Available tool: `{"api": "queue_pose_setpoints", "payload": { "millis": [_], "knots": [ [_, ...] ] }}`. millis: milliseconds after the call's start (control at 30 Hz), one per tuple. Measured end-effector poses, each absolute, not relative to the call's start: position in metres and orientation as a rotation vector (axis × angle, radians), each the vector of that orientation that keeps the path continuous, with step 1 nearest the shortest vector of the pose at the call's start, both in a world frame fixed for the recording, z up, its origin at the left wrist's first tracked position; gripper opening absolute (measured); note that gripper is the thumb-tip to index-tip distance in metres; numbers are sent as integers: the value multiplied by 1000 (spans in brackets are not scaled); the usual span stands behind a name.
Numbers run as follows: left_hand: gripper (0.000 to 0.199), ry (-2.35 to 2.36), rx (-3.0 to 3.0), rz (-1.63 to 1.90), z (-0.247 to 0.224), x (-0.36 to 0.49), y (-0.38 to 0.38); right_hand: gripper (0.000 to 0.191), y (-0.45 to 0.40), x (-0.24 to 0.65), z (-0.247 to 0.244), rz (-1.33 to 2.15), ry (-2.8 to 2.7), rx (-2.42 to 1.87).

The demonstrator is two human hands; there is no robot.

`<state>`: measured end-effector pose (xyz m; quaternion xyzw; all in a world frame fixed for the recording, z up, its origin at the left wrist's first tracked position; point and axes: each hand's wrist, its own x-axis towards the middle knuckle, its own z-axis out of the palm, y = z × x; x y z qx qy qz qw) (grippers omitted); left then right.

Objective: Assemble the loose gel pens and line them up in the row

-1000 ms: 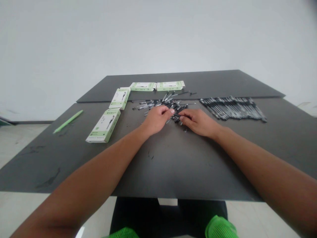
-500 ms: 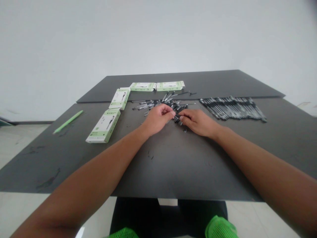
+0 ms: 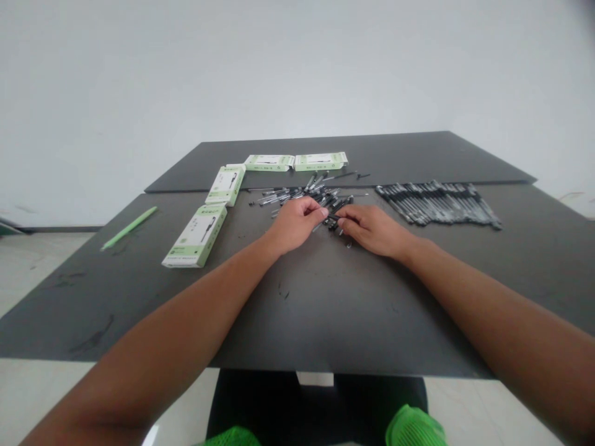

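Observation:
My left hand and my right hand meet at the middle of the table, fingertips pinched and nearly touching. Between them runs a slim black pen part, with an end in each hand; the fingers cover most of it. Right behind and under the hands lies a loose heap of clear and black pen parts, pointing in many directions. To the right of my right hand, black-and-clear pens lie side by side in a slanted row.
Several green-and-white pen boxes form a bent line along the left and back of the heap. A light green pen lies at the far left. Across the dark table runs a seam, and small dark scraps lie nearer me.
Both hands stay almost in the same place, still pinched together over the heap. The boxes, the row and the green pen look unmoved.

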<state>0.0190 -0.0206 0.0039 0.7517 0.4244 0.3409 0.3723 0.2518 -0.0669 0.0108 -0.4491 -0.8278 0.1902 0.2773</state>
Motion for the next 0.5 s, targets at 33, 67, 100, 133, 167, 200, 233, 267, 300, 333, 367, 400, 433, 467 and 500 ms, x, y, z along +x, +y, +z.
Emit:
{"api": "queue_pose_setpoints", "payload": {
  "millis": [33,67,100,133,167,200,233,267,300,333,367,400,433,467,500],
  "knots": [
    [28,1083,1917,876,3,19,-20,23,-67,252,11,509,-2224,-1209],
    [26,1074,1907,881,3,20,-20,24,-67,252,10,507,-2224,-1211],
    [24,1061,1898,886,2,20,-19,24,-67,252,10,504,-2224,-1213],
    [23,1046,1889,891,1,20,-19,24,-67,252,10,499,-2223,-1214],
    [22,1030,1880,894,1,20,-19,24,-67,252,9,495,-2221,-1213],
    [21,1018,1871,897,0,20,-19,24,-67,252,9,491,-2218,-1213],
    [20,1011,1861,899,0,21,-19,23,-67,252,9,489,-2217,-1213],
    [20,1009,1852,901,0,21,-19,23,-67,252,9,490,-2218,-1214],
    [20,1012,1843,901,1,21,-19,23,-67,252,9,492,-2218,-1214],
    [20,1019,1834,902,2,20,-20,23,-67,252,9,495,-2219,-1214],
    [21,1030,1829,903,3,20,-21,23,-68,252,9,500,-2220,-1212],
    [24,1042,1828,903,4,20,-21,24,-68,252,9,505,-2221,-1209],
    [27,1054,1829,903,5,20,-22,24,-68,252,9,509,-2219,-1207],
    [31,1063,1832,904,5,20,-22,24,-68,252,10,513,-2216,-1206],
    [34,1069,1837,904,6,20,-23,24,-68,252,10,516,-2214,-1206]
  ]
}}
